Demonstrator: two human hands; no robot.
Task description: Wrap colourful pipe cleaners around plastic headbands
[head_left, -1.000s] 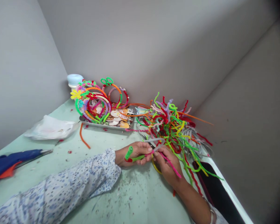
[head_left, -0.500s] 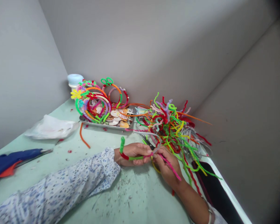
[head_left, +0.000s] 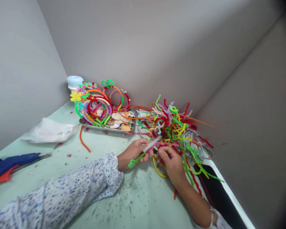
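Note:
My left hand (head_left: 133,153) pinches a green pipe cleaner (head_left: 135,159) whose looped end points down to the left. A grey strand (head_left: 153,143) runs from those fingers toward the pile. My right hand (head_left: 172,162) is closed on a pink pipe cleaner (head_left: 168,144) at the pile's near edge. Both hands meet fingertip to fingertip just in front of a big tangle of coloured pipe cleaners (head_left: 175,125). A yellow ring (head_left: 157,168) lies on the table under my right hand.
A metal tray (head_left: 107,126) holds shells and decorated pipe-cleaner headbands (head_left: 95,103), with a white jar (head_left: 74,82) behind. A loose orange strand (head_left: 83,141), a plastic bag (head_left: 50,130) and a blue glue gun (head_left: 11,160) lie left. A dark phone (head_left: 214,194) lies right. Walls enclose the corner.
The green pipe cleaner has swung from pointing up to pointing down-left. Both hands have shifted slightly toward the pile, and the pink strand now lies across the top of my right hand.

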